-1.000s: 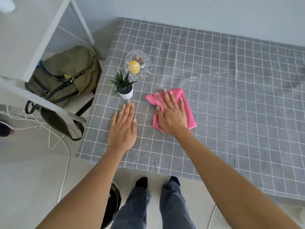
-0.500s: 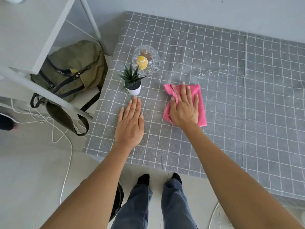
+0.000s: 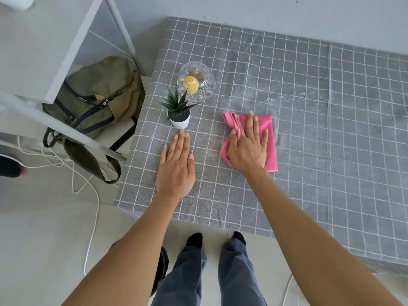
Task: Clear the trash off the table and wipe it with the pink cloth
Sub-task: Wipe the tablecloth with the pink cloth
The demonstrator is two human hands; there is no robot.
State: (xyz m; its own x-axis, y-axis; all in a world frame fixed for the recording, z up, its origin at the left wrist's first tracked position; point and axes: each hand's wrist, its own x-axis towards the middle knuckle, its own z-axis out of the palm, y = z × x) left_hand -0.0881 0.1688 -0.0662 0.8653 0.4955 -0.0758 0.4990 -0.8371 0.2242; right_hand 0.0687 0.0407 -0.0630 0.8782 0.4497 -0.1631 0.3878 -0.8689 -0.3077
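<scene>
The pink cloth (image 3: 269,142) lies crumpled on the table's grey checked cover (image 3: 320,164), left of middle. My right hand (image 3: 248,146) presses flat on top of it, with a fold of the cloth bunched at the thumb. My left hand (image 3: 175,166) rests palm down on the cover near the front left corner, fingers together, holding nothing. A streak of pale crumbs or specks (image 3: 284,97) lies on the cover beyond the cloth.
A small potted succulent (image 3: 178,112) stands just ahead of my left hand. Behind it sits a glass bowl (image 3: 196,85) with a yellow item inside. A green backpack (image 3: 97,98), a white rack (image 3: 50,51) and white cables (image 3: 88,195) are left of the table.
My right hand has slid the pink cloth to the right and slightly away across the cover. My left hand has stayed flat in the same spot.
</scene>
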